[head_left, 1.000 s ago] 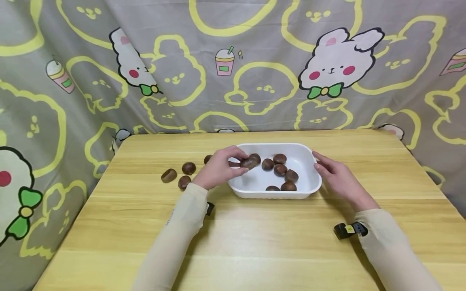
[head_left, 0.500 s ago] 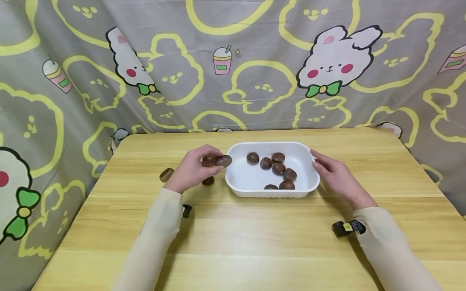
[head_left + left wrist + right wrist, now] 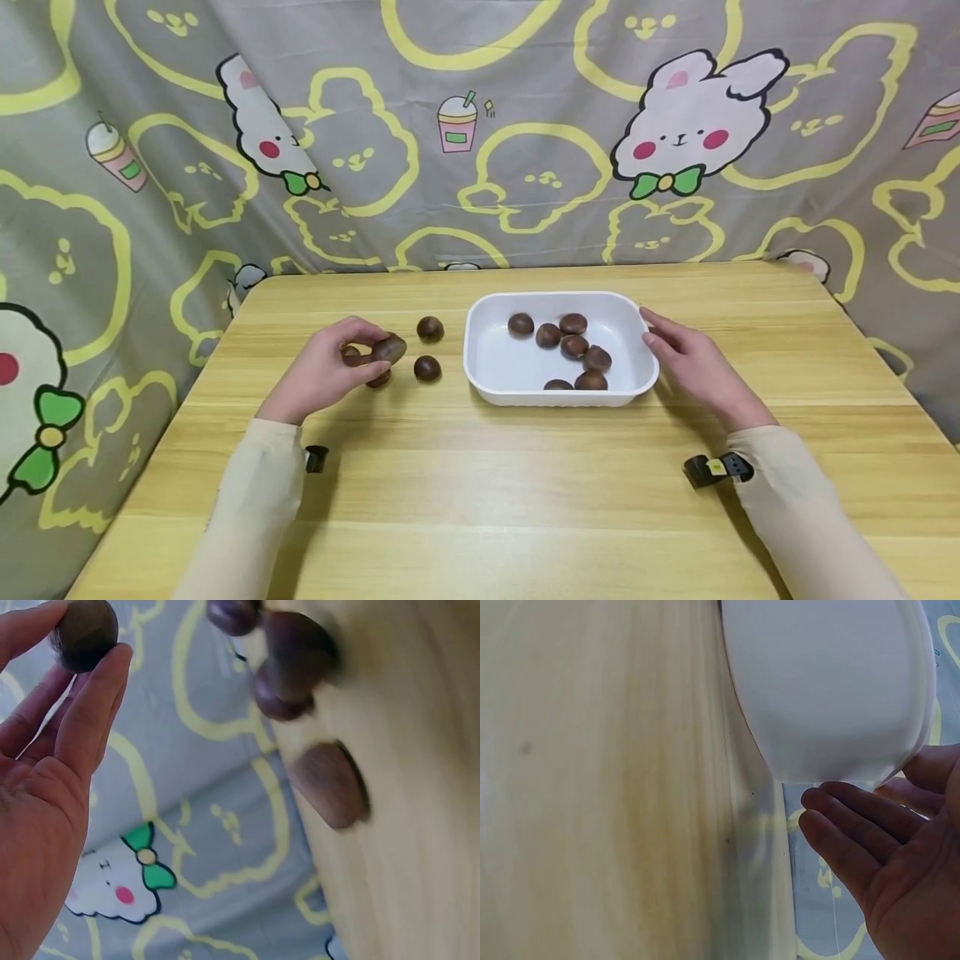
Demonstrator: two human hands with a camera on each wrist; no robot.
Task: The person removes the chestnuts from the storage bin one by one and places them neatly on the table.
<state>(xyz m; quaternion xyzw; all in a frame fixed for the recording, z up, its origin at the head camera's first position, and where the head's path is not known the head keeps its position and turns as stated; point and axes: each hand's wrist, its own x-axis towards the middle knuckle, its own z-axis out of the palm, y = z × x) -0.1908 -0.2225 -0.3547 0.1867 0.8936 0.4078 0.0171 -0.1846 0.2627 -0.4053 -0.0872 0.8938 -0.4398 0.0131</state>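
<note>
Left hand (image 3: 326, 367) has a brown chestnut (image 3: 389, 348) pinched between thumb and fingers, so those fingers are clamped on it, held up over the left part of the wooden worktop (image 3: 480, 500). Four loose chestnuts (image 3: 427, 368) sit on the wood around there, two just beyond the pinched one and two partly hidden by the hand in the head view; the left wrist view shows all four, a bit blurry.

The right hand (image 3: 697, 367) is over at the right end of the white tray (image 3: 525, 398), fingers fairly straight and a little apart, touching the end and rim. There are seven chestnuts in the tray (image 3: 574, 346), mostly middle to right, with two half cut off by the near wall. Behind it all hangs a grey cartoon curtain (image 3: 540, 100).
</note>
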